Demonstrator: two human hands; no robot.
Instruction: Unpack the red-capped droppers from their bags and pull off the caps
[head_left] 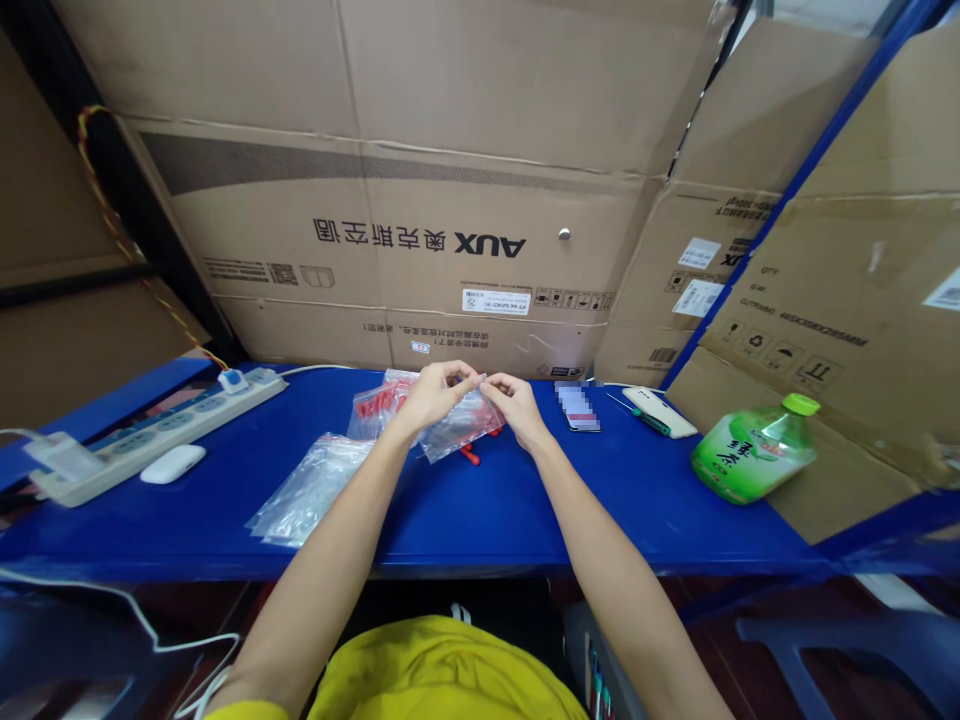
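Note:
Both hands meet over the blue table, pinching the top edge of a clear plastic bag [457,428] that hangs between them. My left hand [437,393] is closed on the bag's left part, my right hand [516,402] on its upper right corner. Loose red pieces [470,455] lie under and beside the bag; their exact kind is hard to make out. Left of my left hand, another clear bag with red pieces [375,402] lies flat. A stack of clear plastic bags [319,490] rests nearer the table's front edge, partly behind my left forearm.
On the blue table [480,520] stand a power strip [172,425] and a white earbud case [173,463] at left. A phone [577,405], a green screwdriver [651,420] and a green-labelled bottle [754,450] are at right. Cardboard walls [420,180] enclose the back.

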